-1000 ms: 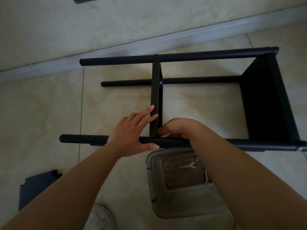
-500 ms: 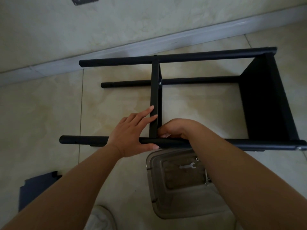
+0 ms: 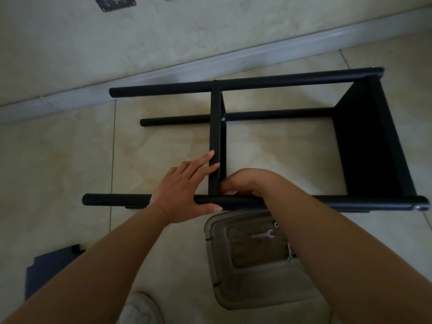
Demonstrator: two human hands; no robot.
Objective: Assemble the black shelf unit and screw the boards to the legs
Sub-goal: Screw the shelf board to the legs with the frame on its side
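On the tiled floor, the black tubular shelf unit (image 3: pixel 268 146) is unchanged from a second ago. Its middle board is steadied by the left hand (image 3: pixel 184 190), fingers straight; the right hand (image 3: pixel 245 183) stays curled at the joint, its contents unseen. Below, a clear plastic tray (image 3: pixel 252 288) holds a small silver wrench (image 3: pixel 263 235) and screws.

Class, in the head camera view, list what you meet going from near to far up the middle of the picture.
Clear plastic container → nearest black leg → upright middle board → farthest black leg → baseboard → wall.
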